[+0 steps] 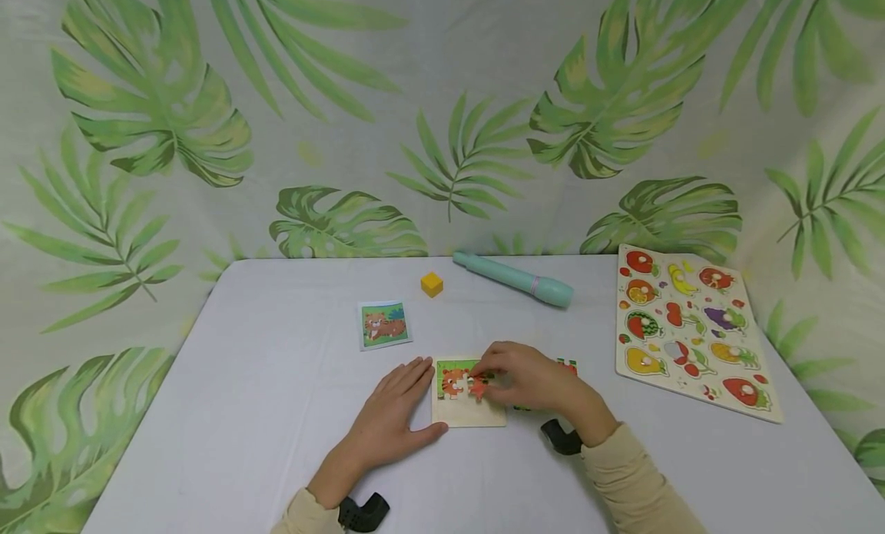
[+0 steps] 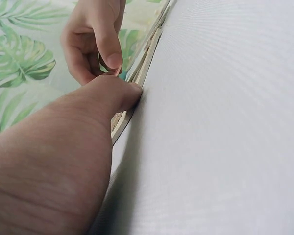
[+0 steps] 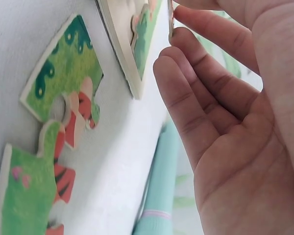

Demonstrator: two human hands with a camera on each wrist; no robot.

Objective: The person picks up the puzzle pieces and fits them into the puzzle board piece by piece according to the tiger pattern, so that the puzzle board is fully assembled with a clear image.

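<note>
A small wooden jigsaw board (image 1: 470, 417) lies on the white table, with pieces showing an orange tiger's face (image 1: 452, 382) set in its upper left. My left hand (image 1: 392, 411) rests flat at the board's left side, fingers straight, thumb touching the lower left corner. Over the board, my right hand (image 1: 528, 376) pinches a red-orange jigsaw piece (image 1: 477, 388) between thumb and fingertips; part of it is hidden by the fingers. In the right wrist view, a green piece with red (image 3: 81, 54) and another green piece with tiger stripes (image 3: 27, 196) lie loose beside the board.
Behind the left hand lies a square tiger picture card (image 1: 385, 325). Farther back are a yellow cube (image 1: 432, 284) and a teal tube-shaped object (image 1: 512, 277) with a wider end. A fruit peg puzzle board (image 1: 691, 334) occupies the right side. A leaf-print cloth hangs behind the table.
</note>
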